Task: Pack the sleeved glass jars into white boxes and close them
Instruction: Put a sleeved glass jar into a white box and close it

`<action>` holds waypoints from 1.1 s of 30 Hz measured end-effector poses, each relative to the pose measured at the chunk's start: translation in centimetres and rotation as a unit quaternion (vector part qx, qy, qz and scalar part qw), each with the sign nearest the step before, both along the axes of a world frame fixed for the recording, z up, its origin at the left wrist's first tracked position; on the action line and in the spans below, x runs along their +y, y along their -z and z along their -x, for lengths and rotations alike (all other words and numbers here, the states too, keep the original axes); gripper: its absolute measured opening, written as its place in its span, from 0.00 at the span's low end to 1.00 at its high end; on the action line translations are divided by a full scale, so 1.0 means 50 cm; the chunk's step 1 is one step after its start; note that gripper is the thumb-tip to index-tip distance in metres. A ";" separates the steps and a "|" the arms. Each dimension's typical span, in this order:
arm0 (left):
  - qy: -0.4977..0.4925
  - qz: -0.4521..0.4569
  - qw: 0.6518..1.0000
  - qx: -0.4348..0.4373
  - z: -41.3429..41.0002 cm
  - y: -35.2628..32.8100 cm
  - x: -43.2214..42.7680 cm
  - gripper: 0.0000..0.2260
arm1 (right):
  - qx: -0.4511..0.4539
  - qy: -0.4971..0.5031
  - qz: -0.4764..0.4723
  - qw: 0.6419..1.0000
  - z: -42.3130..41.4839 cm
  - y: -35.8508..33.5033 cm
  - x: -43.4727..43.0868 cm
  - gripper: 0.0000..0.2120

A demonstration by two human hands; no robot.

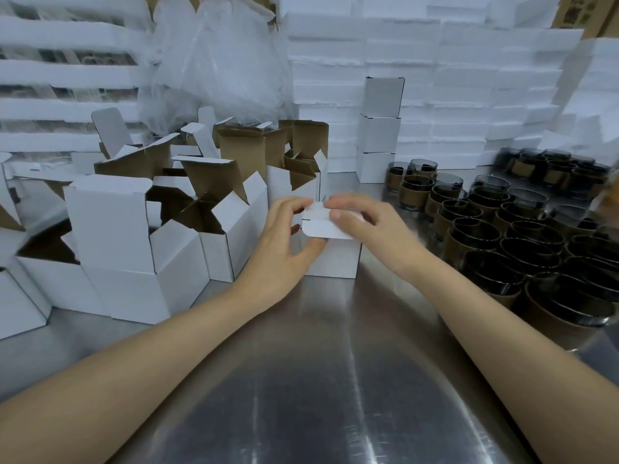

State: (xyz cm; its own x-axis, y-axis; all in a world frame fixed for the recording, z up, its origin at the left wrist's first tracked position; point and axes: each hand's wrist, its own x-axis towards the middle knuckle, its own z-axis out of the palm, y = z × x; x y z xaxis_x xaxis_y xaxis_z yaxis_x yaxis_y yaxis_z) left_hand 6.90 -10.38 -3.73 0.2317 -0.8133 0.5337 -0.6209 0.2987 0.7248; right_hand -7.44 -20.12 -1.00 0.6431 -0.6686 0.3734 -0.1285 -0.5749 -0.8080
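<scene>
Closing step in hand: the white box (335, 261) sits at frame centre on the tabletop (318, 363), its lid flap (323, 227) folded over but, by my reading, the tuck tongue not yet home. Left hand (284, 242) is curled at the flap's 9 o'clock edge, thumb under the front lip. Right hand (363, 226) is curled over the 3 o'clock side, thumb pressing on top. Both are clamped on the flap. Jar inside: cannot tell, card is opaque. To do it well: keep the side walls square, bend the tongue along its crease, feed both corners into the front slot together, then press flat; a skewed entry would likely crumple the thin card. The box is plain matt white. Open boxes (174, 242) with brown insides stand at 9 o'clock. Sleeved glass jars (502, 229), dark glass with brown card bands, crowd 3 o'clock. Stacked closed boxes (380, 128) stand at 1 o'clock.
</scene>
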 end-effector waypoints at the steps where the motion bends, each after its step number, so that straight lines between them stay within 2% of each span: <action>1: 0.007 0.001 1.000 -0.003 0.000 0.000 0.001 0.19 | -0.004 -0.003 0.013 1.000 0.000 0.001 0.001 0.07; 6: 0.025 0.007 0.999 0.048 0.000 -0.007 0.004 0.16 | -0.031 0.013 0.098 0.995 0.002 -0.002 0.005 0.18; 8: 0.014 0.021 0.998 0.052 0.000 -0.009 0.003 0.12 | -0.046 0.025 0.111 0.993 -0.002 -0.005 0.007 0.20; 12: 0.004 0.040 0.998 0.048 0.003 -0.012 0.004 0.11 | -0.051 0.039 0.117 0.991 -0.004 -0.006 0.009 0.23; 15: -0.010 0.035 0.999 0.030 0.001 -0.007 -0.001 0.09 | -0.046 0.023 0.105 0.993 -0.004 -0.007 0.012 0.19; 19: -0.019 0.025 0.999 0.011 -0.004 -0.001 -0.007 0.06 | -0.034 -0.024 0.039 0.998 -0.007 -0.006 0.017 0.07; 23: -0.016 -0.006 1.000 -0.009 -0.010 0.003 -0.008 0.09 | 0.008 -0.034 -0.025 0.999 -0.010 -0.012 0.008 0.11; 25: -0.007 -0.035 0.999 -0.033 -0.010 0.007 -0.008 0.14 | 0.001 0.012 -0.042 0.999 -0.013 -0.013 0.007 0.12; 27: 0.005 -0.074 0.995 -0.074 -0.007 0.012 -0.008 0.21 | 0.004 0.137 0.074 0.988 -0.014 -0.003 0.010 0.11; 29: 0.009 -0.103 0.990 -0.096 -0.007 0.014 -0.010 0.26 | 0.047 0.207 0.217 0.953 -0.016 0.012 0.024 0.13; 33: -0.009 -0.152 0.987 -0.042 -0.020 0.021 -0.013 0.31 | 0.106 0.246 0.307 0.913 -0.030 0.039 0.034 0.20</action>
